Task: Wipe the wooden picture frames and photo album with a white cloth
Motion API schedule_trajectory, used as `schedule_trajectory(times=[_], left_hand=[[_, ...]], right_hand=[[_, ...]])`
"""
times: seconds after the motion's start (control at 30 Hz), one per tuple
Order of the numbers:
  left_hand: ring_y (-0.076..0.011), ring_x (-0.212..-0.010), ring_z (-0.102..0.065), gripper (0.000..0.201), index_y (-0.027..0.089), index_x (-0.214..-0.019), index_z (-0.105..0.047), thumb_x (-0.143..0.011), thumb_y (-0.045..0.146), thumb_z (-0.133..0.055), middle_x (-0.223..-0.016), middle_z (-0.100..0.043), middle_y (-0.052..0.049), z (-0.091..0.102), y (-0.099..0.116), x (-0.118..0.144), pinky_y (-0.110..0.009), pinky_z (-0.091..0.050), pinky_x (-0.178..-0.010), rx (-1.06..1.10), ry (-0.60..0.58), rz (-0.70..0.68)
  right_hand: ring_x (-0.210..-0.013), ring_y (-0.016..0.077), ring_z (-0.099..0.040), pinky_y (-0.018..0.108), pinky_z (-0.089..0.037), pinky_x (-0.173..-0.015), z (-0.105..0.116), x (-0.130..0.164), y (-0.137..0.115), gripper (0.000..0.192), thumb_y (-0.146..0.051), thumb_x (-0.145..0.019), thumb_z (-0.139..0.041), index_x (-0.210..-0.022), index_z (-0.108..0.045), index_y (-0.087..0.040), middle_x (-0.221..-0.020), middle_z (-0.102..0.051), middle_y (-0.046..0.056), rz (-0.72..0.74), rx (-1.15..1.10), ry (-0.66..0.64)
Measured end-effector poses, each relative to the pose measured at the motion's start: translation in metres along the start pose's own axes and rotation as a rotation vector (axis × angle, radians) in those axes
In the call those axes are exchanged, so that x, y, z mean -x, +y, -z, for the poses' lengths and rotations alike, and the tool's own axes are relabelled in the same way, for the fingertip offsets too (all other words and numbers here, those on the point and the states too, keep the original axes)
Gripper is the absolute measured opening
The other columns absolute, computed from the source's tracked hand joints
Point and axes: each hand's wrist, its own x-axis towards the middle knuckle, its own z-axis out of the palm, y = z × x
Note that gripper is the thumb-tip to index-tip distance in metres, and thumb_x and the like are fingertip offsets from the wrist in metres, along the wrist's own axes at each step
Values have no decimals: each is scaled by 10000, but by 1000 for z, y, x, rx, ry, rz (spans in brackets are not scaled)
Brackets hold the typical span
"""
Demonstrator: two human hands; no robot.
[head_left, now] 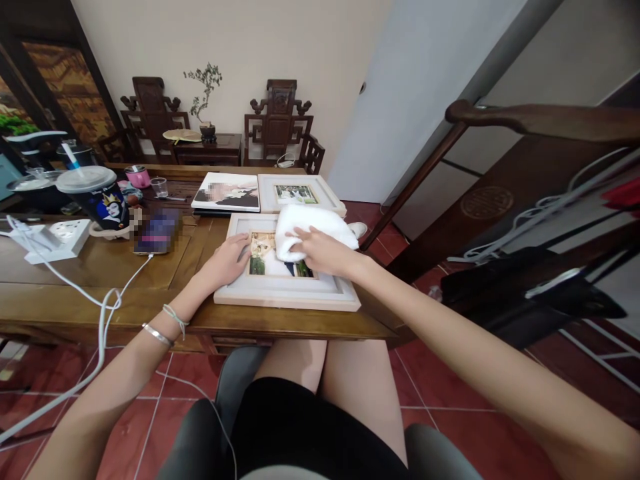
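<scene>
A white picture frame (290, 293) with a photo (263, 259) in its middle lies flat on the wooden table in front of me. My left hand (231, 259) rests on the frame's left side, its fingers stretched out and holding nothing. A folded white towel (313, 219) lies over the upper right part of the frame and hides some of the photo. My right hand (323, 252) grips the towel, thumb and fingers pressed into its folds. Just behind stand a second white picture frame (327, 195) and a white photo panel (210, 183), both lying flat.
On the wooden table (165, 283), to the left, are a lidded black cup (103, 200), a phone (157, 233) on a white cable, a power strip (63, 239), a pink mug (137, 177) and a clear glass (159, 187). A dark wooden rack (450, 193) stands at right.
</scene>
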Motion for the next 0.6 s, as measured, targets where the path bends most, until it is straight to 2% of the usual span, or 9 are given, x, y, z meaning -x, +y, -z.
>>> schedule_trajectory(times=[0.1,0.17,0.27,0.33,0.43,0.5,0.6], left_hand=[[-292,-1385,-459,401,137,-1282,-603,-946,281,-435,-1454,-529,-162,0,2,1,-495,-389,-1151,17,9,8],[-290,-1384,-462,391,150,-1275,-606,-947,279,-437,-1450,-534,-155,1,2,2,-507,-388,-1149,22,16,5],[-276,-1386,-461,387,164,-1279,-602,-956,289,-430,-1455,-531,-148,1,2,2,-491,-388,-1151,4,8,6],[-275,-1383,-465,386,162,-1274,-606,-959,296,-428,-1453,-533,-151,1,2,2,-481,-394,-1149,0,5,3],[-283,-1374,-475,381,161,-1262,-615,-959,299,-429,-1442,-542,-152,0,0,1,-490,-403,-1141,20,23,-6],[-278,-1372,-479,381,162,-1263,-616,-960,299,-431,-1439,-547,-149,-1,-1,1,-479,-402,-1144,17,29,-7],[-264,-1368,-485,394,133,-1271,-614,-965,296,-427,-1437,-547,-160,0,-1,2,-435,-379,-1165,-4,26,-23]], right_hand=[[-1094,284,-646,362,-431,-933,20,29,-21,493,23,-718,-448,-1072,-747,-145,-1291,-650,171,39,-80,-93],[-932,253,-684,318,-446,-843,33,46,-35,471,24,-712,-448,-1003,-761,-175,-1090,-729,129,90,-145,-135],[-861,250,-678,301,-446,-781,42,62,-49,460,24,-698,-455,-981,-757,-175,-927,-743,107,140,-213,-141],[-902,260,-674,314,-453,-802,37,62,-54,486,25,-704,-455,-1043,-744,-168,-987,-738,124,136,-244,-106],[-1104,292,-634,369,-460,-902,17,46,-50,569,27,-736,-447,-1216,-682,-168,-1310,-632,170,77,-236,-16],[-1272,316,-537,429,-421,-1005,3,26,-40,599,30,-749,-446,-1293,-630,-140,-1469,-498,195,31,-173,45],[-1424,332,-364,489,-315,-1116,-10,-6,-21,589,28,-768,-455,-1328,-593,-92,-1551,-381,218,-43,-73,109]])
